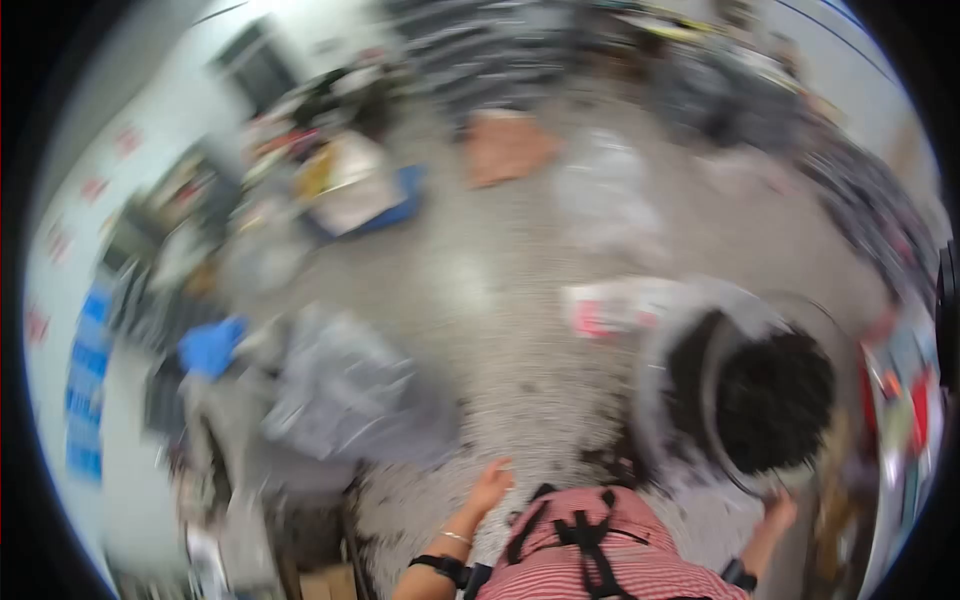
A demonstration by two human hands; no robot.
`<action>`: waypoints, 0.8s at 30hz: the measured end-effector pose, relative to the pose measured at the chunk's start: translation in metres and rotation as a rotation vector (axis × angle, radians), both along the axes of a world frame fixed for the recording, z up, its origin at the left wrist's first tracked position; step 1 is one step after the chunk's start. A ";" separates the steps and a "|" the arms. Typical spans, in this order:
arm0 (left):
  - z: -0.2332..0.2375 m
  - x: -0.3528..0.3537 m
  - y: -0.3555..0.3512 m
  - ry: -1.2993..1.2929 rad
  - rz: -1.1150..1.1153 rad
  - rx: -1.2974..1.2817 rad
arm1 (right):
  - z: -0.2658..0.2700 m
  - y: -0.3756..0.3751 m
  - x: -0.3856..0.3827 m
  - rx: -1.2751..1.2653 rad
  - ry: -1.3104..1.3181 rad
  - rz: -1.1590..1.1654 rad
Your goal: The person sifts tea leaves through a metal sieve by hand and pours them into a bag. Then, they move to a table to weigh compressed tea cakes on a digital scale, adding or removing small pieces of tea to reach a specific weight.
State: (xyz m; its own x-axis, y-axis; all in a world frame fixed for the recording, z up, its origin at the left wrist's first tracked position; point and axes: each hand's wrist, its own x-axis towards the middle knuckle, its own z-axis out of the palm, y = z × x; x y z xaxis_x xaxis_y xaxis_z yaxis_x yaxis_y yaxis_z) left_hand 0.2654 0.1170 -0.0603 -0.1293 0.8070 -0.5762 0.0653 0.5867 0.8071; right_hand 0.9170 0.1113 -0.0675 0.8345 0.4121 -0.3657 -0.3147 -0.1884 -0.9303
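Note:
My left hand (490,487) is out in front of my body above the floor, holding nothing, its fingers loosely extended and blurred. My right hand (780,511) is at the near rim of a round, thin-rimmed tub (842,400) and appears to grip it; the fingers are smeared by motion. Dark, shredded-looking material (775,400) fills much of the tub, which looks tilted. Just left of the tub, partly hidden by it, is a whitish plastic-lined container (655,385) with more dark stuff inside.
Left of me is a large grey plastic bag (345,385) with a blue item (212,346) beside it. Dark bits lie on the floor (500,370). Farther off are a clear plastic bag (605,185), an orange-brown sack (508,147) and stacked grey bundles (480,55).

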 end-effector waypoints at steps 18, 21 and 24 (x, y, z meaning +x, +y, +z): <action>0.053 -0.235 -0.301 -0.154 1.235 -0.028 | 0.122 0.119 -0.664 0.058 0.422 1.295; 0.129 -0.293 -0.285 -0.163 1.562 0.341 | 0.166 0.088 -0.810 0.004 0.403 1.662; 0.175 -0.339 -0.301 0.030 1.707 0.533 | 0.160 0.061 -0.918 0.034 0.514 1.946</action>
State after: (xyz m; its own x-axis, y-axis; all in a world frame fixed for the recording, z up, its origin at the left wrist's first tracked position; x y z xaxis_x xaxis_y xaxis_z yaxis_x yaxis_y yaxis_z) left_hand -0.0738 -0.1838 0.1150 -0.9419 -0.1391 -0.3057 -0.2576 -0.2848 0.9233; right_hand -0.0015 0.1719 0.0921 -0.8071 0.4729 -0.3535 0.0617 -0.5278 -0.8471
